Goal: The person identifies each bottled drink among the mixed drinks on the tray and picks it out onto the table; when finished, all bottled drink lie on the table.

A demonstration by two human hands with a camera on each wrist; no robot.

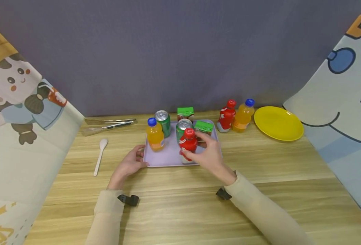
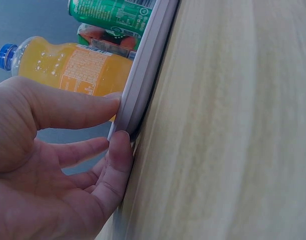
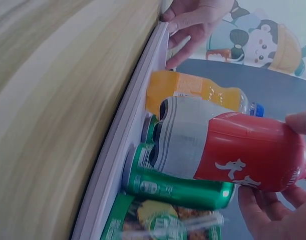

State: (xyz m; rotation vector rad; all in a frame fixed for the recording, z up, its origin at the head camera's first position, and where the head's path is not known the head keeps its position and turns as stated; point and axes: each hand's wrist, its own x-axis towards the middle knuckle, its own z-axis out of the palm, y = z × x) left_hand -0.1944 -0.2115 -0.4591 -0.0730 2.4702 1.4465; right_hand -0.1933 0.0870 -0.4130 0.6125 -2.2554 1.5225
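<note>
My right hand [image 1: 210,154] grips a red bottle [image 1: 188,143] with a white lower part, thumb on one side and fingers on the other. In the right wrist view the bottle's base hangs over the lilac tray [image 1: 165,158]. At the tray's near left corner, my left hand [image 2: 57,150] pinches the rim, thumb on top and fingertips at the outer side. An orange juice bottle [image 1: 156,139] with a blue cap stands on the tray's left. Two green cans [image 1: 166,125] and two green-topped cartons [image 1: 203,126] occupy the back and right, partly hidden behind the red bottle and hand.
Right of the tray stand another red bottle [image 1: 226,117] and another orange juice bottle [image 1: 243,116], with a yellow plate [image 1: 278,123] beyond them. To the left lie metal tongs [image 1: 113,124] and a white spoon [image 1: 99,156]. A grey wall [image 1: 180,61] closes off the table's back.
</note>
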